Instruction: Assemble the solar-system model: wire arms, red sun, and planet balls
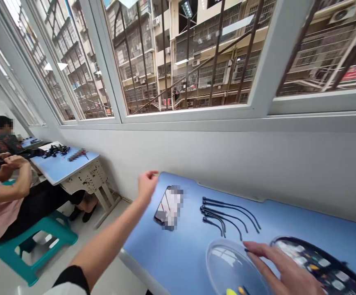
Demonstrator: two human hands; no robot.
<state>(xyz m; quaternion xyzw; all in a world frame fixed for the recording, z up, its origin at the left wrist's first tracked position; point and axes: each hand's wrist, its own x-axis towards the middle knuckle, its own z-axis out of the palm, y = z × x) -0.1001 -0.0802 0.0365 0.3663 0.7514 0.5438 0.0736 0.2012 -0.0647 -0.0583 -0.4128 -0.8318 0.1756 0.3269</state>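
Note:
My left hand is stretched out over the left end of the blue table, fingers loosely curled with thumb and forefinger close together, holding nothing I can see. It hovers just left of a black phone lying flat. My right hand lies flat with fingers spread on the edge of a clear plastic dome lid, beside a black round tray of small coloured parts. Several thin black cables lie side by side between the phone and the tray.
A white wall and a barred window run along the table's far side. At left, two people sit by another blue table with black cables on it; a teal stool stands on the floor between the tables.

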